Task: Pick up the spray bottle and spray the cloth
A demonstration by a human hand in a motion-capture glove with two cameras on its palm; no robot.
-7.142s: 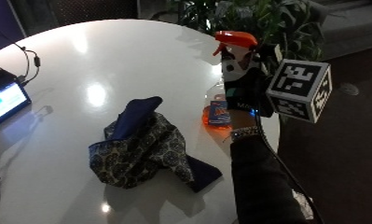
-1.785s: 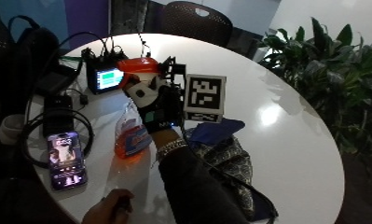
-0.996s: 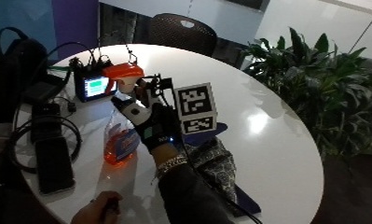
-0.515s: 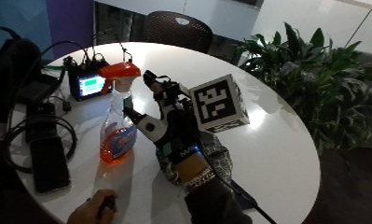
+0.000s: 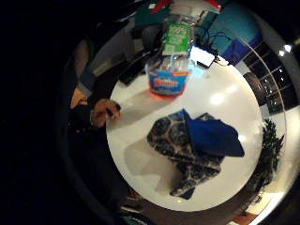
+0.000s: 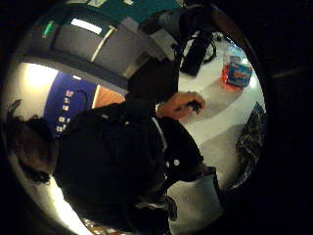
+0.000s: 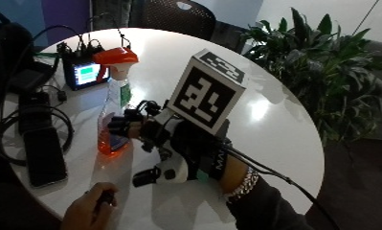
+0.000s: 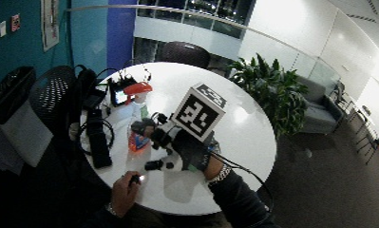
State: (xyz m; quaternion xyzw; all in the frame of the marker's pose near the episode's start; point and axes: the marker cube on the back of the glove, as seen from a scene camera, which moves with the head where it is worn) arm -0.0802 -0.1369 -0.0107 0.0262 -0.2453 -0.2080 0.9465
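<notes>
Gloved right hand [image 7: 178, 143] raised above the worktop [image 7: 280, 124], fingers [image 7: 123, 128] reaching out beside the lower body of the spray bottle [image 7: 114, 115]. Seemingly touching the bottle or just short of it; whether curled round it, cannot tell from here. Bottle upright on the worktop, just ahead of the fingertips, orange trigger head on top, orange liquid low in the base. Cloth [image 5: 197, 150] crumpled in a heap on the worktop, right under the palm, blue patterned side and plain blue fold showing. Bare left hand [image 7: 88, 211] resting on the near edge, below and to the left of the gloved one, pinching a small dark object.

Risks, as judged: a contact so low on the bottle could tip or slide it rather than lift it. Phone [image 7: 44, 155], coiled cables [image 7: 18, 120] and small lit screen [image 7: 85, 74] just beyond the bottle, on the far side from the hand, so a knocked bottle or a stray spray could wet the electronics. Nozzle facing away from the cloth, it seems, so turning needed before any squeeze.
</notes>
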